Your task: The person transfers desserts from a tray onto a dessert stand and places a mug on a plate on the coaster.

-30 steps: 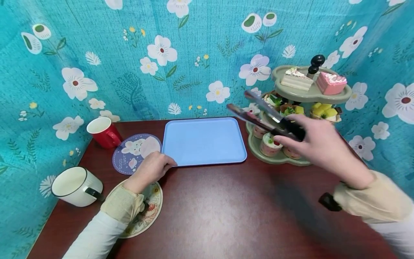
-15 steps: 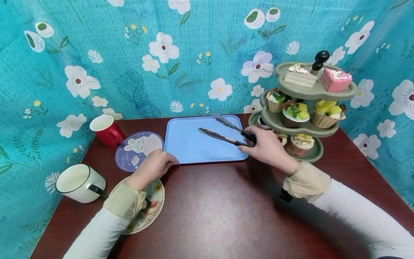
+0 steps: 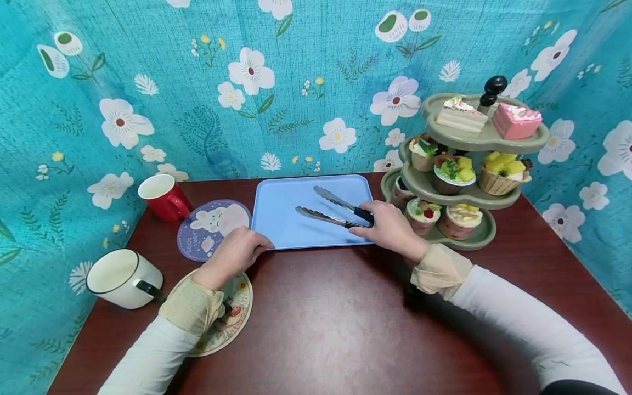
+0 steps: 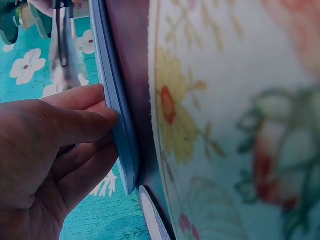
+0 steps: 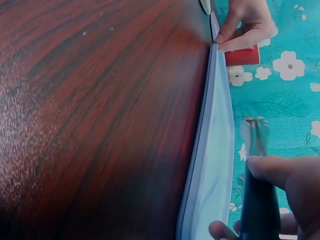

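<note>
Gripping the black handles of the tongs (image 3: 323,216) in the right hand (image 3: 395,226), with the two arms spread apart above the blue tray (image 3: 281,222). Pointing leftward and slightly toward the curtain, roughly along the tray's long axis, with tips over its middle — impossible to tell whether touching. Aimed away from the tiered stand (image 3: 459,198), near the right hand on the handle side. Pinching the tray's near edge by its left corner with the left hand (image 3: 236,251) — well apart from the stand.
</note>
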`<state>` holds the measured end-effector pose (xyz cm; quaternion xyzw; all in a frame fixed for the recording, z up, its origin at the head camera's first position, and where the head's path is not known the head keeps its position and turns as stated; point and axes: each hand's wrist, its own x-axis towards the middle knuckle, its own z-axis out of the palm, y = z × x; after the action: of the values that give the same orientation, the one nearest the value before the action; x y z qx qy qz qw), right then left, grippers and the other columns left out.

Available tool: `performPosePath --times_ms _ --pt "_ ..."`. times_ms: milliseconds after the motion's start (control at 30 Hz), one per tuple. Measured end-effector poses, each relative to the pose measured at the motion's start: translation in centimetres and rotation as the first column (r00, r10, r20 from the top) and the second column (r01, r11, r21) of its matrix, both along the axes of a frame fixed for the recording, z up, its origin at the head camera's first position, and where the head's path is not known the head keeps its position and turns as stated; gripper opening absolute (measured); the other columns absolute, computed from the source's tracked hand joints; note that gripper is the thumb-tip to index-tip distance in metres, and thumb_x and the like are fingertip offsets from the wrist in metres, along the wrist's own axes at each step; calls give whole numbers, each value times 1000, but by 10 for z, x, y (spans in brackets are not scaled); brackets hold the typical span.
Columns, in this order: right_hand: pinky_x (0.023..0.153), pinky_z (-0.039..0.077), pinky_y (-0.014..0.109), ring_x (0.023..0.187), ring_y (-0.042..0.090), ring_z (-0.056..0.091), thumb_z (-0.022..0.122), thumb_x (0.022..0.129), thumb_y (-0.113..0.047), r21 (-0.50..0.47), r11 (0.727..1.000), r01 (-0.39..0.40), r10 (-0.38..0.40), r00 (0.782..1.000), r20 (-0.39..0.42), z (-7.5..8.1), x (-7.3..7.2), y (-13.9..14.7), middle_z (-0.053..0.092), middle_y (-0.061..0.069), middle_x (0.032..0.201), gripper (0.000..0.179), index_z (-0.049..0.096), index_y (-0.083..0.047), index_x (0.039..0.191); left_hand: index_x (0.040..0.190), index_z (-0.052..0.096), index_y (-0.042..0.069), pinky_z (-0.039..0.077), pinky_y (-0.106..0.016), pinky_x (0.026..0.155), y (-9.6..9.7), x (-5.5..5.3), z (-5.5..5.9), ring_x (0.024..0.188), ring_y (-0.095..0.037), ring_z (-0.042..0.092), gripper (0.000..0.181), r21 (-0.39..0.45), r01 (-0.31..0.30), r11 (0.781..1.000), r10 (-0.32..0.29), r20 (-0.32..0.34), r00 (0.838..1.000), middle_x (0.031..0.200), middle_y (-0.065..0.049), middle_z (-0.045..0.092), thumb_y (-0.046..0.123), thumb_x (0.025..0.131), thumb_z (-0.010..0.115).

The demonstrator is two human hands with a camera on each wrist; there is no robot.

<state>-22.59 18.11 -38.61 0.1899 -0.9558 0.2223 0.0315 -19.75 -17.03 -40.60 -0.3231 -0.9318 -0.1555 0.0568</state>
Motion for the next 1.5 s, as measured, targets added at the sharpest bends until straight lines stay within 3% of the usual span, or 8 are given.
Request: performPosePath --times_ms 133,333,833,1033,1267,1500 --pt "62 43 34 78 21 58 78 82 -41 19 1000 -10 10 1000 6 -5 -4 -1 70 11 95 49 69 -7 116 90 81 15 59 -36 75 -1 0 0 82 -16 73 17 -1 1 1000 -1 -7 1000 89 1 78 1 85 72" --pt "76 51 43 93 26 65 79 82 -38 23 1000 -19 19 1000 1 -8 -7 -2 72 14 108 54 68 -4 122 91 81 15 59 -36 76 -2 -1 1 83 -16 73 17 -4 6 1000 -6 -2 1000 89 1 78 1 85 72" --pt "86 51 46 102 28 65 79 81 -39 45 999 -5 1 997 83 -14 -13 -2 70 17 118 60 65 -2 127 91 81 15 59 -36 76 0 0 3 84 -16 73 17 -4 0 1000 0 16 1000 89 0 78 1 86 72" --pt "79 51 44 92 25 63 81 79 -39 55 998 0 -5 996 90 -16 -14 -3 72 15 112 59 66 -4 124 92 81 15 59 -37 76 1 0 3 84 -17 73 17 -9 -10 1000 10 23 1000 89 -1 78 2 86 71" --pt "88 52 47 104 29 65 81 78 -38 74 997 15 -23 994 105 -14 -13 -6 68 18 121 63 64 -2 128 92 81 14 59 -36 77 0 1 4 85 -17 73 17 1 -11 1000 11 30 999 90 -1 78 1 86 72" --pt "83 52 46 98 28 64 82 77 -38 102 995 24 -34 994 104 -14 -12 -7 69 16 116 63 64 -4 127 93 81 14 59 -36 77 -1 0 5 85 -17 73 17 7 -1 1000 1 39 999 91 -1 78 2 87 72"
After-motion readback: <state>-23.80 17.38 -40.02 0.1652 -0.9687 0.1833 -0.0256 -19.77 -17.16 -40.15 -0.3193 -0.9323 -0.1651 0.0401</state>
